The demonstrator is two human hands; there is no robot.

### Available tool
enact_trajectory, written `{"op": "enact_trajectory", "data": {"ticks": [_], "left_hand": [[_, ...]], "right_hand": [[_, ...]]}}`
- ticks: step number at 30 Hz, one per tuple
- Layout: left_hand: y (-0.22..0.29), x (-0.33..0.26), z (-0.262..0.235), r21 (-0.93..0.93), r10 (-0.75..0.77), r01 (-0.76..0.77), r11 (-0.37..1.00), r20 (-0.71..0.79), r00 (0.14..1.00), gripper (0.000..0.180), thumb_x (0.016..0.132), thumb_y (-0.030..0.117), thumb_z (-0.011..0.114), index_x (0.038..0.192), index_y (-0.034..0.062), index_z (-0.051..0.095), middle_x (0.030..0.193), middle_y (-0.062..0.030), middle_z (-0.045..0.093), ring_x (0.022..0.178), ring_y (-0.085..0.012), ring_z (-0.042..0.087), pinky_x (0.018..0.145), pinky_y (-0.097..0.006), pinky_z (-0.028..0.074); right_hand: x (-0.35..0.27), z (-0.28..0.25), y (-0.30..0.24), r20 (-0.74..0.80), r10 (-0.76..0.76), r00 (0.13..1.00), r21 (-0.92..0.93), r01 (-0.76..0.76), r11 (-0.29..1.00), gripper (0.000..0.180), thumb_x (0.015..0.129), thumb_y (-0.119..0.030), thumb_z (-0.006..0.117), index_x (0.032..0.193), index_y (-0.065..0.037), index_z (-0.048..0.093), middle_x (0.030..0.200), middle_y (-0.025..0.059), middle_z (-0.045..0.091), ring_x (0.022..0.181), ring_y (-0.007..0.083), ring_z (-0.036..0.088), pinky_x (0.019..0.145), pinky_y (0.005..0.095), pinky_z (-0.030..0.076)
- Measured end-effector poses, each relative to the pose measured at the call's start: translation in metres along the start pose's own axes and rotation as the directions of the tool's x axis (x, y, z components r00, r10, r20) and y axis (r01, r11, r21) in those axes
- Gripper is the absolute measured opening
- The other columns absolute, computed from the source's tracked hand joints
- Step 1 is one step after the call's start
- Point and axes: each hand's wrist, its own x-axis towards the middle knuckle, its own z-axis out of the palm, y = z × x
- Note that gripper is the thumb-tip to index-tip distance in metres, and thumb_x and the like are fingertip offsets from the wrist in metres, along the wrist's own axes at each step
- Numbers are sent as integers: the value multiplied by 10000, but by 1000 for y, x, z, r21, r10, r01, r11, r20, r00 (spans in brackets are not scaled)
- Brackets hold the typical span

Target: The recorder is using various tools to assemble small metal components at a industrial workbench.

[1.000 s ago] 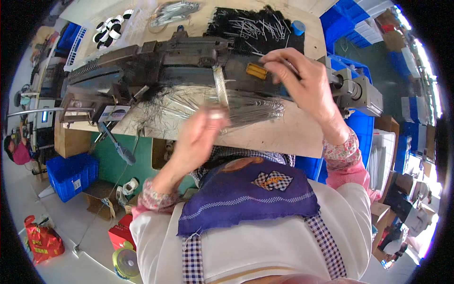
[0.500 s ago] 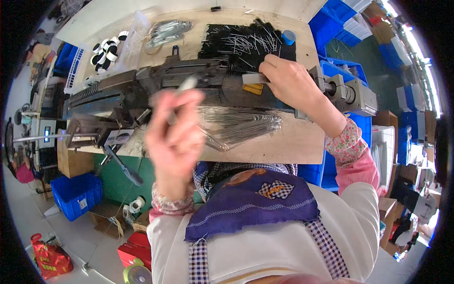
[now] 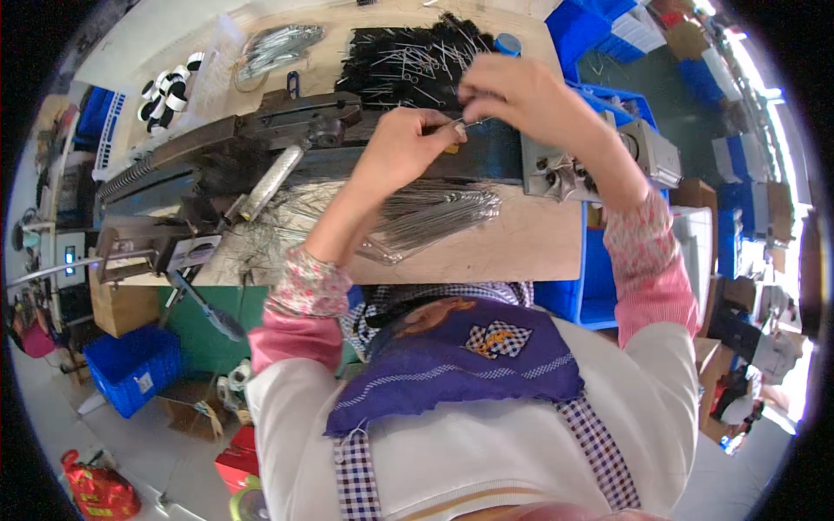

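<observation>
My left hand (image 3: 404, 148) is closed in a pinch over the middle of the dark metal bench machine (image 3: 339, 165). A thin metal wire (image 3: 473, 122) shows at its fingertips. Close by on the right, my right hand (image 3: 521, 97) has its fingers curled just above that wire. It is slightly blurred, and whatever lies in its fingers is hidden. Beneath the hands a small yellow piece (image 3: 452, 148) shows on the machine. The machine's lever, with a silver grip (image 3: 271, 181), slants down at the left. Nearer me lies a bundle of bent wires (image 3: 443, 215).
Behind the machine sits a pile of black brushes with wire stems (image 3: 417, 65), beside a blue cap (image 3: 506, 44). Farther left are a bag of wires (image 3: 282, 48) and a clear basket (image 3: 213, 56) with black-and-white rolls (image 3: 169, 91). A metal chuck and motor (image 3: 647, 154) stand at the right.
My left hand has moved up and right to meet my right hand. The silver-gripped lever now stands uncovered at the left. My right hand has left the flat grey strip.
</observation>
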Motion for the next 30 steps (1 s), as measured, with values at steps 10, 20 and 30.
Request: {"op": "enact_trajectory", "data": {"ticks": [10,20,30], "left_hand": [[26,-47,-74,876,684,-273,398,-85,725,140,726,57,669,865,46,665,836,-44,576,795,-225,574,669,-324,488],[19,-80,-66,-815,12,164,-556,190,982,528,956,471,442,1100,-20,576,669,-24,459,447,-103,402,382,-229,309],[-15,-99,-29,-337,-350,298,893,-105,931,198,883,170,634,966,-2,581,646,-25,574,469,-85,503,423,-231,401]], "right_hand": [[31,50,-15,-322,-246,914,142,304,942,152,801,-124,640,923,-33,641,852,108,650,799,312,628,713,374,510],[46,66,-9,-257,-123,959,77,147,986,212,805,-201,677,883,-5,651,820,139,645,755,324,620,689,369,496],[34,65,-36,-333,-266,905,-211,204,956,167,764,-91,601,919,-45,645,861,98,614,785,295,624,668,363,520]]}}
